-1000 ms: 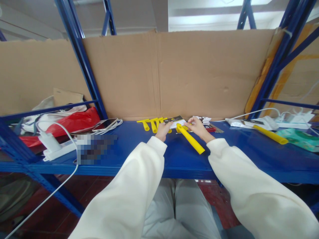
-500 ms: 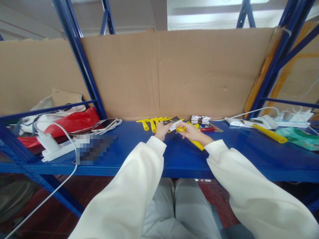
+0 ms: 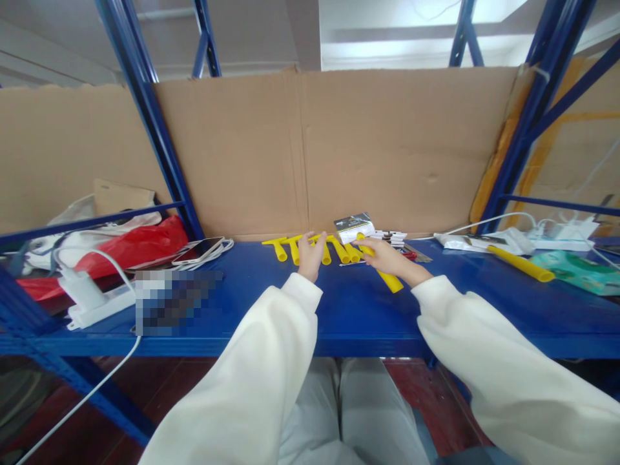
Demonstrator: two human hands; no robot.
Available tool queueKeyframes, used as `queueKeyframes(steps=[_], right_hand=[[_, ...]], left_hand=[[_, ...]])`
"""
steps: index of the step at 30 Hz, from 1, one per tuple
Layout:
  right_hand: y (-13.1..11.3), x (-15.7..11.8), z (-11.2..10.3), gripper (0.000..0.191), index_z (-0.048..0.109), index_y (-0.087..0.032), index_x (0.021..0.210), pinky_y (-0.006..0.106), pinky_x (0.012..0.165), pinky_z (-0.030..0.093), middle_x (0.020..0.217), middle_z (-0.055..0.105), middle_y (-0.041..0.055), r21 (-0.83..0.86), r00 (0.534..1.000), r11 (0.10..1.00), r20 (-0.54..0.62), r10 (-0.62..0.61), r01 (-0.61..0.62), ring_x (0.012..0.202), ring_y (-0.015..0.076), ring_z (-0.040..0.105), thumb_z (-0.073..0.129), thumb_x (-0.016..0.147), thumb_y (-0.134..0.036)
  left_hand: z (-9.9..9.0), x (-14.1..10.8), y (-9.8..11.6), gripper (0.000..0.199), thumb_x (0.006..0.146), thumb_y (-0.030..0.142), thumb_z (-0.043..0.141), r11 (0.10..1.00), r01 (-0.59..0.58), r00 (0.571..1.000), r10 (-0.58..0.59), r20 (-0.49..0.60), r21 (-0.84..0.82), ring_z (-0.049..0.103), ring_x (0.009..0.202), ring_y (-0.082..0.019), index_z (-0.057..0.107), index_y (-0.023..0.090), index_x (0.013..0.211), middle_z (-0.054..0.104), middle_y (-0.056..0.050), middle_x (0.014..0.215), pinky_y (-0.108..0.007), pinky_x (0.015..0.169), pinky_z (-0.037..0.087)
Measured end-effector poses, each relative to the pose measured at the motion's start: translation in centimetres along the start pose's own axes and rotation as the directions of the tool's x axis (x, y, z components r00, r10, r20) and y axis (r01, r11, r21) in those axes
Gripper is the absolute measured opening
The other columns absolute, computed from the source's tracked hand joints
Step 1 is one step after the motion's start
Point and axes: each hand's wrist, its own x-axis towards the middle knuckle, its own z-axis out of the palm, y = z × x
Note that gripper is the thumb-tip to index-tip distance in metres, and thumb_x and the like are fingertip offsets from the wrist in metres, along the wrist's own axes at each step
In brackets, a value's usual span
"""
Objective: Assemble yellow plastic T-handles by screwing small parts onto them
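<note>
My left hand [image 3: 311, 257] has its fingers apart and empty, over the row of yellow T-shaped tools [image 3: 279, 250] at the back of the shelf. My right hand [image 3: 387, 259] is closed around another yellow T-shaped tool [image 3: 391, 283]; its handle slants out below the palm toward me. Just beyond the right fingertips is a small black-and-white box [image 3: 356, 227], tilted with its printed face up. The fingers appear to touch its lower edge, but I cannot tell whether they support it.
Behind my right hand lie a stack of small white packs [image 3: 394, 236] and a red-handled tool [image 3: 409, 255]. Farther right are a yellow tube [image 3: 526, 263] and a green packet [image 3: 574, 271]. A power strip [image 3: 99, 303] and red bag [image 3: 140, 248] sit left. Cardboard [image 3: 378, 148] stands behind.
My left hand has let go of the box and opened. The box has moved up and back, to beyond the right fingertips. My right hand has shifted slightly right with the yellow tool.
</note>
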Motion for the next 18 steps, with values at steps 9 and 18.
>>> queueKeyframes(steps=[9, 18], right_hand=[[3.3, -1.5, -15.6, 0.058, 0.081, -0.019, 0.116, 0.037, 0.089, 0.055, 0.107, 0.081, 0.0136, -0.688, 0.932, 0.652, -0.101, 0.348, -0.318, 0.095, 0.0295, 0.075, 0.066, 0.066, 0.006], [9.0, -5.8, -26.0, 0.040, 0.076, -0.007, 0.126, 0.033, 0.068, 0.048, 0.099, 0.079, 0.0262, -0.830, 0.710, 0.193, -0.300, 0.637, -0.524, 0.069, 0.0221, 0.071, 0.068, 0.087, -0.009]], left_hand=[[0.3, -0.8, 0.1, 0.030, 0.078, 0.015, 0.070, 0.995, 0.022, 0.998, -0.028, 0.058, 0.096, 0.063, 0.120, -0.025, 0.065, 0.018, 0.107, 0.065, -0.013, 0.124, -0.036, 0.104, 0.048], [0.5, -1.7, -0.1, 0.030, 0.073, 0.008, 0.067, 0.989, -0.010, 0.991, -0.010, 0.136, 0.147, 0.062, 0.118, -0.026, 0.064, 0.020, 0.100, 0.065, -0.011, 0.121, -0.038, 0.103, 0.048]])
